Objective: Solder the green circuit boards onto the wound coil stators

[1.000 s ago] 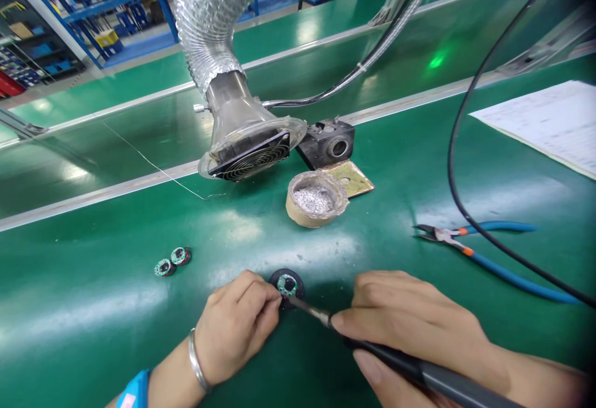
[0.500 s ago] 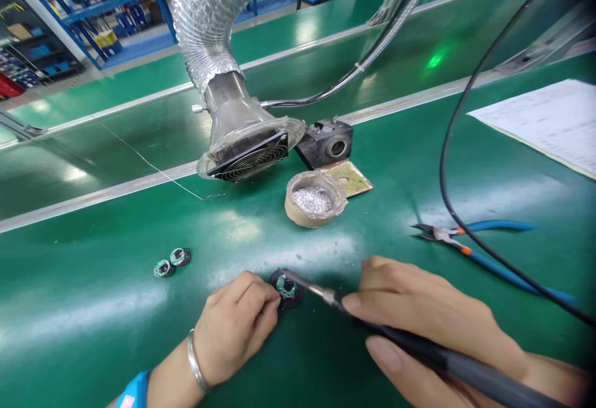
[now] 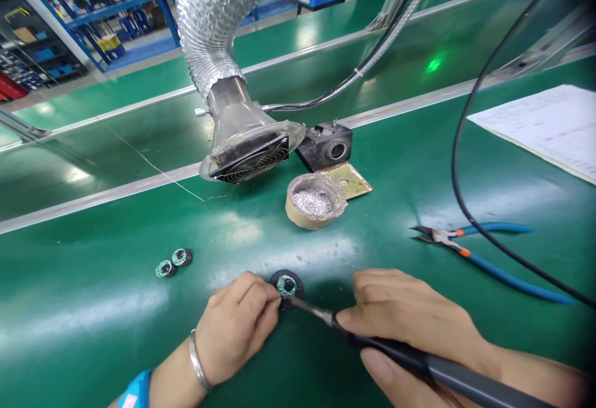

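A small round green circuit board (image 3: 285, 285) sits in a black round base (image 3: 298, 279) on the green bench. At its left edge, my left hand (image 3: 242, 327) is closed in a pinch; whatever the fingertips grip is hidden. My right hand (image 3: 414, 315) grips the black handle of a soldering iron (image 3: 393, 350). The iron's tip is at the lower right edge of the board, close to my left fingertips; I cannot tell if it touches. Two similar round board assemblies (image 3: 173, 262) stand to the left.
A cardboard-like ring of silvery solder bits (image 3: 313, 202) stands ahead, beside a yellowish sponge tray (image 3: 356, 181) and a black iron stand (image 3: 330, 145). A fume extractor hood (image 3: 251, 153) hangs over the bench. Blue-handled cutters (image 3: 493, 262), a black cable (image 3: 459, 190) and paper sheets (image 3: 540, 125) are at right.
The soldering iron's tip has moved from the board's upper edge down to its lower right edge, with my right hand shifting slightly down. My left hand has stayed put.
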`<action>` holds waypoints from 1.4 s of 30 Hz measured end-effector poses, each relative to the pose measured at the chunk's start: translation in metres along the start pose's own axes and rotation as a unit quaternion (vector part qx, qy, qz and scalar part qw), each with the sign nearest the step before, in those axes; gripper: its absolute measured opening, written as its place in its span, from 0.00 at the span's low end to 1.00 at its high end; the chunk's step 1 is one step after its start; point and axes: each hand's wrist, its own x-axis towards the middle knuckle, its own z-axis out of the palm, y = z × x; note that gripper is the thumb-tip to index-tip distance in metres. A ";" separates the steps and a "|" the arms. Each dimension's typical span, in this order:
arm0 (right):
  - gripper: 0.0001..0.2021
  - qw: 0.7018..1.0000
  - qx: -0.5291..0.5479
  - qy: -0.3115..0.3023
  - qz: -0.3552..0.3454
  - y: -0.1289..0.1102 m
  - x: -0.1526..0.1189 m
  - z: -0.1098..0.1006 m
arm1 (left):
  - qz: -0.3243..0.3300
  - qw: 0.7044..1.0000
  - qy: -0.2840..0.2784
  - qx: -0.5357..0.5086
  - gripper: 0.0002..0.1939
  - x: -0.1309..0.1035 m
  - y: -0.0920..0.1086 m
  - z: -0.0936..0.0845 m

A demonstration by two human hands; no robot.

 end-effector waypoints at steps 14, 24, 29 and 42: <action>0.10 0.999 -0.025 -0.035 0.003 0.000 0.002 -0.001 | 0.001 1.000 -0.005 0.000 0.04 -0.002 -0.001 0.001; 0.10 0.999 -0.033 -0.027 0.027 -0.006 -0.001 -0.008 | 0.005 1.000 -0.003 0.004 0.04 -0.002 -0.001 0.001; 0.14 0.998 -0.050 -0.036 -0.002 0.000 0.002 -0.012 | 0.002 1.000 -0.007 0.006 0.04 -0.002 0.000 0.000; 0.14 0.988 -0.049 -0.146 -0.018 0.045 0.005 0.019 | -0.007 1.000 0.001 0.012 0.04 -0.003 0.003 0.004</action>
